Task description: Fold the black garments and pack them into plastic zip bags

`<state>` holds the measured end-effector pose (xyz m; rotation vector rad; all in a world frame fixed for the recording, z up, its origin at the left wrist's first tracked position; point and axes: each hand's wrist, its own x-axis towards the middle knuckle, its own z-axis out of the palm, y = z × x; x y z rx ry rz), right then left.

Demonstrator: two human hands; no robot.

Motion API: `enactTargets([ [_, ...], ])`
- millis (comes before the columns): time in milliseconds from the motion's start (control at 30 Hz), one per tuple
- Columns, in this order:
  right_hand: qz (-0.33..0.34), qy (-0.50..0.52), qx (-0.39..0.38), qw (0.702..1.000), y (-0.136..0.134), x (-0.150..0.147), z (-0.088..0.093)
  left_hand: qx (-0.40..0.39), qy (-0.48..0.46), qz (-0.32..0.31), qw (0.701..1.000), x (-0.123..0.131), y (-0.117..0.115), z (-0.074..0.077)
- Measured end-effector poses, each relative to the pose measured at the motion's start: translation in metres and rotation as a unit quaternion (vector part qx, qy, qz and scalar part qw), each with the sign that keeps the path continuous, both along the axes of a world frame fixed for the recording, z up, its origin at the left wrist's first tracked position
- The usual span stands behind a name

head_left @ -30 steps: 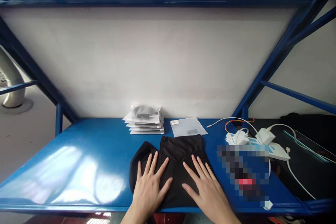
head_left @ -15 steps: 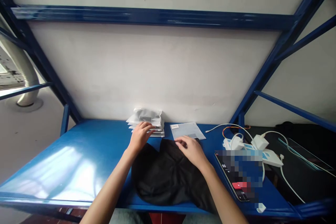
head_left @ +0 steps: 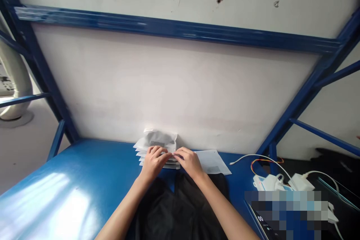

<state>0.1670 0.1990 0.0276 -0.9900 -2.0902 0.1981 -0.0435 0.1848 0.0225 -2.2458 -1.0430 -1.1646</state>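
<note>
Together, left hand [head_left: 153, 159] and right hand [head_left: 189, 161] outstretched, fingers curled gripping stack of white poly bags [head_left: 161, 143], beyond black garment [head_left: 180, 210]

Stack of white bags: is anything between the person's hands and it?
Nothing visible: left hand and right hand both touch the stack of white bags; the black cloth lies under the forearms.

Your left hand [head_left: 153, 159] and right hand [head_left: 189, 161] have left the black garment [head_left: 180, 210], where they lay flat, and now meet fingertip to fingertip on the stack of packets [head_left: 159, 146].
</note>
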Motion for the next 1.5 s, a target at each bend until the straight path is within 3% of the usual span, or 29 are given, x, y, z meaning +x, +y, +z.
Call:
enactTargets([
  [133, 0.012, 0.029, -0.002, 1.0, 0.001, 0.0, 0.006, -0.009, 0.001, 0.023, 1.0, -0.001, 0.001, 0.001],
  [267, 0.034, 0.046, 0.005, 0.998, -0.011, 0.011, 0.036, -0.01, -0.02, 0.0, 1.0, 0.011, -0.004, 0.026],
  [367, 0.033, 0.056, 0.015, 0.998, -0.049, 0.043, 0.057, -0.035, 0.004, -0.051, 0.998, 0.036, -0.031, 0.053],
  [433, 0.024, 0.046, 0.012, 0.999, -0.089, 0.073, 0.056, -0.077, 0.041, -0.088, 0.992, 0.051, -0.06, 0.059],
  [500, 0.003, 0.044, -0.025, 0.999, -0.132, 0.104, 0.041, -0.133, 0.072, -0.098, 0.984, 0.055, -0.092, 0.048],
  [600, -0.022, 0.056, -0.115, 0.992, -0.184, 0.138, 0.002, -0.217, 0.091, -0.045, 0.971, 0.037, -0.125, 0.009],
  [667, -0.026, 0.058, -0.164, 0.984, -0.202, 0.15, -0.022, -0.255, 0.07, -0.008, 0.964, 0.02, -0.134, -0.017],
  [733, -0.036, 0.068, -0.184, 0.98, -0.207, 0.154, -0.036, -0.27, 0.056, 0.016, 0.961, 0.014, -0.141, -0.029],
  [833, -0.048, 0.083, -0.185, 0.978, -0.206, 0.153, -0.041, -0.241, 0.059, 0.019, 0.968, 0.04, -0.156, -0.018],
  [900, -0.047, 0.082, -0.185, 0.978, -0.205, 0.154, -0.041, -0.258, 0.082, -0.054, 0.961, 0.077, -0.165, -0.006],
  [967, -0.042, 0.078, -0.18, 0.98, -0.204, 0.155, -0.043, -0.272, 0.098, -0.087, 0.953, 0.116, -0.168, 0.0],
  [1033, -0.038, 0.076, -0.167, 0.982, -0.204, 0.157, -0.045, -0.258, 0.118, -0.098, 0.954, 0.146, -0.165, -0.003],
  [1133, -0.035, 0.074, -0.153, 0.985, -0.205, 0.157, -0.048, -0.22, 0.135, -0.109, 0.96, 0.164, -0.159, -0.013],
  [1300, -0.027, 0.069, -0.148, 0.986, -0.208, 0.155, -0.041, -0.178, 0.138, -0.114, 0.968, 0.141, -0.155, -0.018],
  [1500, -0.041, 0.077, -0.129, 0.988, -0.209, 0.157, -0.043, -0.171, 0.146, -0.072, 0.972, 0.051, -0.153, -0.014],
])
